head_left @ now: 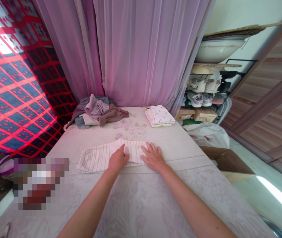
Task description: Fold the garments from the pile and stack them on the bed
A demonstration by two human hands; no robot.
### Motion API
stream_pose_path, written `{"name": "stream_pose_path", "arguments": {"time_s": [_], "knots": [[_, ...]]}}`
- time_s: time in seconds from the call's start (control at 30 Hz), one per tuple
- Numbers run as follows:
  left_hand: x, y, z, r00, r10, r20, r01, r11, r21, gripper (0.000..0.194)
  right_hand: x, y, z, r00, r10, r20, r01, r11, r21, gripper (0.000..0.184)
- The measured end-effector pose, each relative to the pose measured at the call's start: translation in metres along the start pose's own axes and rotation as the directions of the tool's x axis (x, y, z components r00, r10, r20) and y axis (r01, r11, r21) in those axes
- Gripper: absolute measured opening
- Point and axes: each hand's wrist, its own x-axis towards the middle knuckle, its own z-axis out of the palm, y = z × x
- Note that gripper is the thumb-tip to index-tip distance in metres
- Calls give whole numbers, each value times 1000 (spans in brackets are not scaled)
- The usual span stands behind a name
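On the floral cloth (pixel 136 205), pink-striped pants (pixel 96 157) lie beneath left hand (pixel 117 160), curled mid-length, can't tell if pinching, and right hand (pixel 154 157), set apart, splayed over right end.

No text or labels can be read.

Purple curtains (pixel 141 49), wd panels (pixel 267 96) R, light-streaked flr (pixel 277 195)

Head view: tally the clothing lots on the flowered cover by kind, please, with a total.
Striped garment under left hand and right hand: 1
Loose clothes heap: 1
Folded stack: 1
Total: 3, leaving out the pixelated patch, which can't be read.
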Motion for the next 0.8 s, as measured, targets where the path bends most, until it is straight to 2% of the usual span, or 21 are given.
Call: {"name": "stream_pose_path", "arguments": {"time_s": [0.07, 0.1, 0.17, 0.2, 0.27, 0.4, 0.5, 0.67, 0.73, 0.8], "knots": [[-6, 7, 2, 976, 178, -127, -151, 969, 197, 52, 0, -1, 0, 1000, 5, 3, -5, 1000, -1, 61], [-8, 9, 5, 950, 281, -135, -240, 935, 261, 49, 0, -1, 1, 1000, 5, 3, -5, 1000, -5, 61], [-10, 11, 13, 903, 424, -66, -382, 866, 324, 45, 0, -1, 2, 1000, 6, 1, -6, 1000, -16, 62], [-10, 10, 18, 894, 447, -26, -414, 847, 333, 45, 0, -1, 2, 1000, 6, 2, -5, 1000, -21, 61], [-8, 6, 28, 904, 428, 16, -408, 848, 338, 50, 1, 0, 2, 1000, 2, 9, -2, 1000, -23, 61], [-5, -4, 38, 919, 395, 1, -370, 861, 350, 55, 2, 2, 3, 998, 60, 0, -60, 998, -10, 58], [-6, -6, 40, 918, 396, -19, -363, 858, 363, 56, 3, 2, 5, 993, 116, -20, -116, 993, -12, 58], [-7, -4, 39, 922, 388, -19, -355, 861, 365, 57, 1, 2, 5, 993, 116, -13, -116, 993, 19, 58], [-6, -3, 38, 924, 382, -11, -351, 862, 366, 57, -2, 6, 5, 978, 198, -73, -196, 980, 36, 55], [-7, -2, 36, 929, 371, -1, -345, 865, 365, 57, -7, 12, 5, 924, 352, -151, -347, 936, 62, 52]]}}
